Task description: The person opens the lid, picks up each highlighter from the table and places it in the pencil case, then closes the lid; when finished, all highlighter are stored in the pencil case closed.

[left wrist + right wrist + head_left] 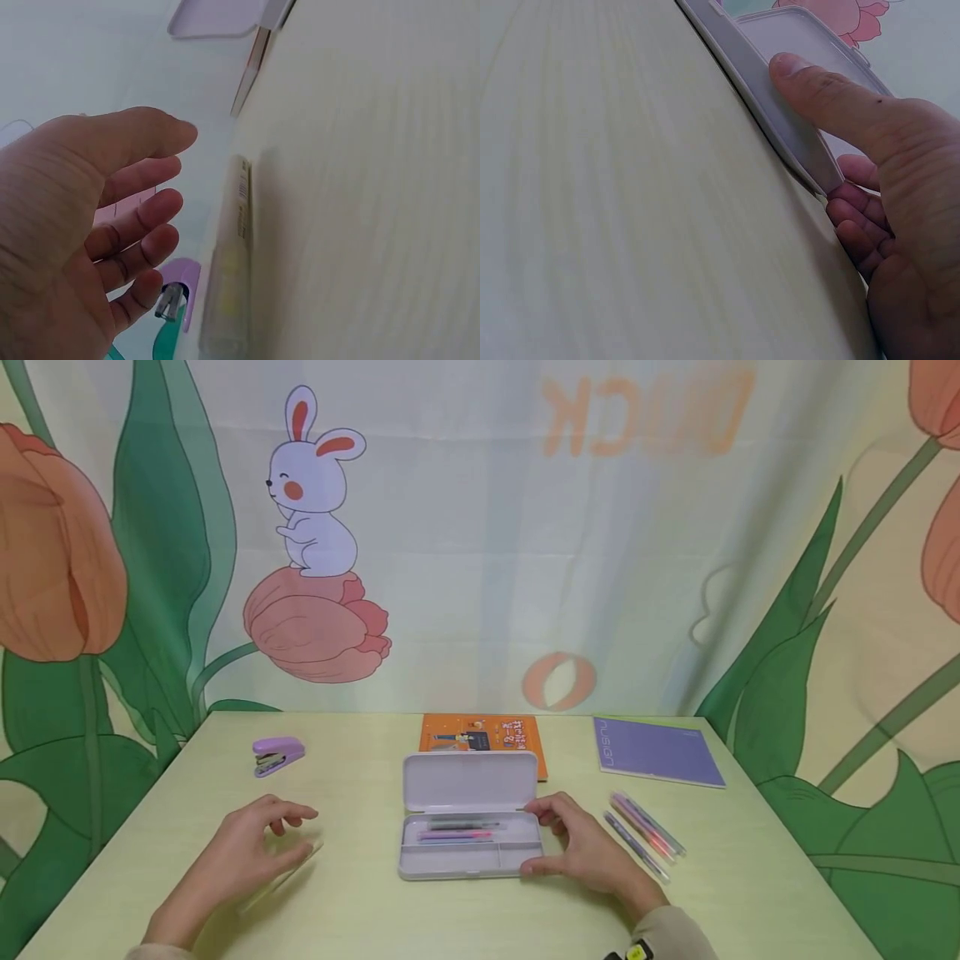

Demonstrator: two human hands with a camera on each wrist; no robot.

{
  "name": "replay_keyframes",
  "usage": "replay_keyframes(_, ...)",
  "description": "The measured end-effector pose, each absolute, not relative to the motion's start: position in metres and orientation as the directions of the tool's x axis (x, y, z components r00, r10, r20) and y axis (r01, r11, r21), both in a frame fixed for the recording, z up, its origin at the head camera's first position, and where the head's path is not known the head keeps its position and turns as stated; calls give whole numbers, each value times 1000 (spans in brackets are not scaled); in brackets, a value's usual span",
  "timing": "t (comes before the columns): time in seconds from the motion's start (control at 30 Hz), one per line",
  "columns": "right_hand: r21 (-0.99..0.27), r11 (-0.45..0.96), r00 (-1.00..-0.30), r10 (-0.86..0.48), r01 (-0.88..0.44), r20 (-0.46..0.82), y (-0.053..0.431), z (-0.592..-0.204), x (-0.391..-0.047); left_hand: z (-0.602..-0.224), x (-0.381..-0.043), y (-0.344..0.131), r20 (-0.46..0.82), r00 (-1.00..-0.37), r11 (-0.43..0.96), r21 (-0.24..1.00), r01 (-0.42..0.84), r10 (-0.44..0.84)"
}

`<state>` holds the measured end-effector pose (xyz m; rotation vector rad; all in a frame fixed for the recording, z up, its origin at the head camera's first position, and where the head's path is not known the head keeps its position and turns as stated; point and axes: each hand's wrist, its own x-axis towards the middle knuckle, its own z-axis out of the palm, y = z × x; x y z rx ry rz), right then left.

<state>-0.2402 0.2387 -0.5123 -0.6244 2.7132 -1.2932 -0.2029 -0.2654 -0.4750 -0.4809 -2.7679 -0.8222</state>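
A grey pencil case (pixel 450 860) lies with its lid (pixel 470 782) raised, and several pens (pixel 456 835) rest in its rear compartment. My right hand (pixel 581 847) grips the case's right end, thumb at the front corner and fingers toward the back. In the right wrist view, that thumb (pixel 817 82) presses on the case wall (pixel 780 124). My left hand (pixel 258 843) hovers left of the case, fingers loosely bent and holding nothing. Beside it a pale highlighter (pixel 232 277) with a clear cap and yellow inside lies on the table, partly hidden by the hand in the head view.
A purple stapler (pixel 277 755) stands at the back left. Behind the case lies an orange book (pixel 487 731). A purple notebook (pixel 660 752) is at the back right, with several pens (pixel 645 835) lying in front of it. A printed curtain (pixel 465 543) hangs behind the table.
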Motion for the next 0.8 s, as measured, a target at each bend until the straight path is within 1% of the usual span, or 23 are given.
replay_keyframes(0.17,-761,560,-913,-395,-328,103,239,-513,-240,-481,-200,-271,193,-950,814,492,309,244)
replay_keyframes(0.47,-760,559,-913,-393,-332,110,238,-511,-241,-488,-200,-274,115,-963,813,516,269,245)
replay_keyframes(0.7,-759,560,-914,-390,-330,110,239,-511,-241,-492,-198,-274,143,-949,784,536,313,281)
replay_keyframes(0.8,-759,561,-914,-390,-330,108,239,-511,-241,-492,-198,-274,139,-949,780,543,311,281)
